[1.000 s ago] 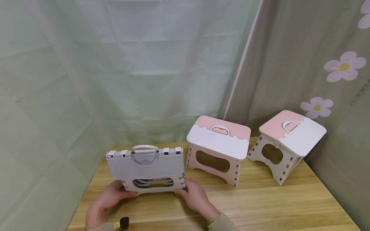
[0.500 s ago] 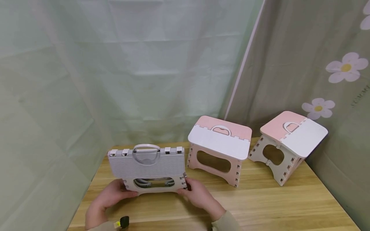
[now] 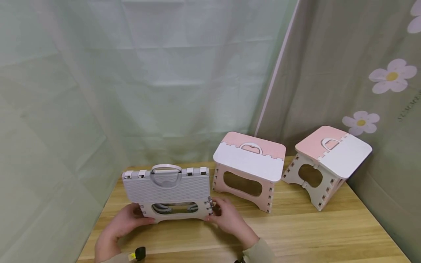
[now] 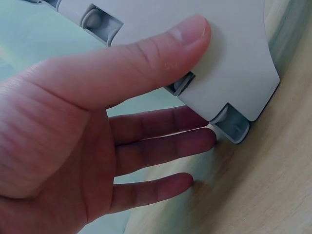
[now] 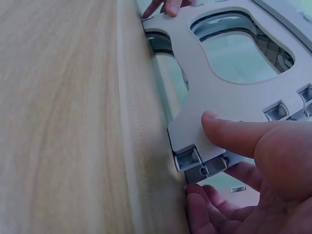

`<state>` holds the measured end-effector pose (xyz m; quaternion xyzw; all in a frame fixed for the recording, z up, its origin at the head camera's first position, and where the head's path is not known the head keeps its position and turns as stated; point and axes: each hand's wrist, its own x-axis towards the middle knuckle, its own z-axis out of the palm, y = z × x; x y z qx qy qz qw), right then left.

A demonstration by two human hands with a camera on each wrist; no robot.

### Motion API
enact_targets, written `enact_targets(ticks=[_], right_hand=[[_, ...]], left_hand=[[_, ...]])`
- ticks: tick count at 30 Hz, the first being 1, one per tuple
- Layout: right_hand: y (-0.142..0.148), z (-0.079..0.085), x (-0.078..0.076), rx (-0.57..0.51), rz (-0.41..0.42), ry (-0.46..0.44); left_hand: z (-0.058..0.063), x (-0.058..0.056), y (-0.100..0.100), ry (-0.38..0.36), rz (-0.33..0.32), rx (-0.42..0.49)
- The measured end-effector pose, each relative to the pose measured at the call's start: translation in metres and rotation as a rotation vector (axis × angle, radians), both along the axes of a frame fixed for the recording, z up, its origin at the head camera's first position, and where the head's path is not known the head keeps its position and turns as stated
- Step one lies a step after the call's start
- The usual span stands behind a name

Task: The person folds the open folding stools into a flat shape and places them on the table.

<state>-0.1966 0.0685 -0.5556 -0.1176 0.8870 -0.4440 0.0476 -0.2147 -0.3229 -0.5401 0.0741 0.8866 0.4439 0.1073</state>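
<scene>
- Grey folded stool stands upright on its edge on the wooden surface, near the front left.
- Left hand pinches its lower left corner, thumb in front, fingers behind.
- Right hand pinches the lower right corner likewise.
- Two pink-and-white stools stand unfolded to the right.

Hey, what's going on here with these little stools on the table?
A person holds a grey folding stool, folded flat and standing upright on the wooden table. The left hand pinches its lower left corner, thumb on the front face and fingers behind; the right hand pinches the lower right corner the same way. Two pink-and-white stools stand unfolded to the right: one just beside the grey one, the other near the flowered curtain.
</scene>
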Motion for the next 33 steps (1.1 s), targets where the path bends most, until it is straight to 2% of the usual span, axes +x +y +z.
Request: enact_targets(ticks=[5, 17, 33], right_hand=[[-0.0015, -0.0026, 0.0005, 0.027, -0.014, 0.002], [-0.0036, -0.0029, 0.0012, -0.008, 0.02, 0.0], [-0.0003, -0.003, 0.0016, -0.025, 0.028, 0.008]], left_hand=[[0.0005, 0.0006, 0.0003, 0.014, 0.017, -0.03], [-0.0022, -0.0016, 0.0013, 0.044, 0.02, -0.089], [0.0013, -0.0004, 0.0048, 0.018, 0.004, -0.033]])
